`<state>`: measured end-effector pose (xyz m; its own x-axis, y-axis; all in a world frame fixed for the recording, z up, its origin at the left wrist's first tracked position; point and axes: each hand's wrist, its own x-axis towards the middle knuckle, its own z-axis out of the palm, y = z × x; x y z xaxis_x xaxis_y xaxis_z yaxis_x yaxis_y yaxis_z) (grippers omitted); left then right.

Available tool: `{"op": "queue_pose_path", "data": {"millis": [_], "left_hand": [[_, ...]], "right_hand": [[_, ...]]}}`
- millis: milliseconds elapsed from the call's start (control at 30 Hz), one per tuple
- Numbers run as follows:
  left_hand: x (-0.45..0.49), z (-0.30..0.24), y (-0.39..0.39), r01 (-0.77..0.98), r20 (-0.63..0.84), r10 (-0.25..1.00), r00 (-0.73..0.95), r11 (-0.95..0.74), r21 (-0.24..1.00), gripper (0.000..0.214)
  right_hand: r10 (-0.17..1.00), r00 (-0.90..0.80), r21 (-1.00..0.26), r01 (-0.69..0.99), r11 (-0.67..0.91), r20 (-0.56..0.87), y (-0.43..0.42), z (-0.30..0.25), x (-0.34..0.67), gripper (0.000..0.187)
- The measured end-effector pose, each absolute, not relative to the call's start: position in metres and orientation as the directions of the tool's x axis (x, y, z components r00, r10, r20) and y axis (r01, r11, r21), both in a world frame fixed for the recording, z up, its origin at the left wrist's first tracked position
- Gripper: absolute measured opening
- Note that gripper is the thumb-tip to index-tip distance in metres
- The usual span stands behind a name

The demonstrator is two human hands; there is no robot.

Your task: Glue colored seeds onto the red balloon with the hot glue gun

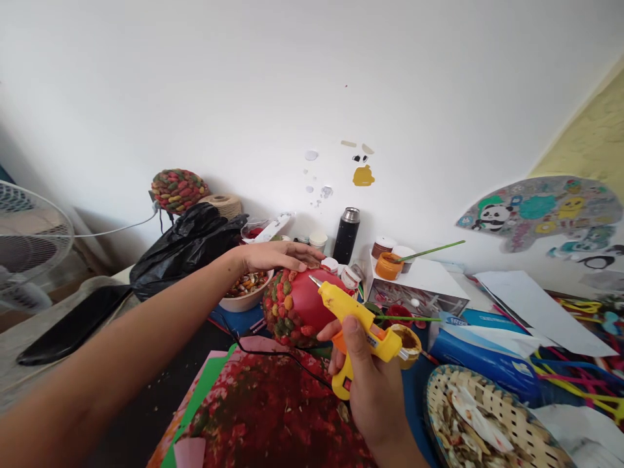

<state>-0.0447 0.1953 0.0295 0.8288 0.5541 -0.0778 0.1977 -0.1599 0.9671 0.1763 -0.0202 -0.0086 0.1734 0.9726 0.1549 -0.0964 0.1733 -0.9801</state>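
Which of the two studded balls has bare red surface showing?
The ball under the left hand: its smooth red side faces the glue gun. The other ball, behind the black plastic bag, shows only studs.

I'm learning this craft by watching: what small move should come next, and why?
Perhaps squeeze the yellow glue gun lightly: the right hand holds it aimed at the bare, smooth side of the red ball, beside coloured pieces, while the left hand rests on top.

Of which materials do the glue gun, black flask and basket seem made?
Glue gun: probably smooth plastic, moulded yellow body; silvery nozzle, likely metal.
Black flask: perhaps coated metal, satin; its silvery cap shines.
Basket: probably bamboo, matte; flat pale strips cross with gaps.
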Motion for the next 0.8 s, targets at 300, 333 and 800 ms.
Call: {"op": "queue_pose_path", "data": {"millis": [300,333,800], "left_hand": [[-0.050,0.025,0.186,0.245,-0.063,0.624,0.779,-0.210,0.947,0.072],[-0.052,0.025,0.184,0.255,-0.056,0.630,0.774,-0.229,0.939,0.074],[-0.045,0.024,0.174,0.196,0.051,0.725,0.687,-0.253,0.947,0.062]], "right_hand": [[0.974,0.175,-0.983,-0.089,0.159,0.141,-0.020,-0.012,0.175,0.074],[0.974,0.170,-0.983,-0.084,0.163,0.147,-0.019,-0.014,0.175,0.074],[0.974,0.180,-0.986,-0.068,0.154,0.140,-0.022,-0.010,0.172,0.075]]}}
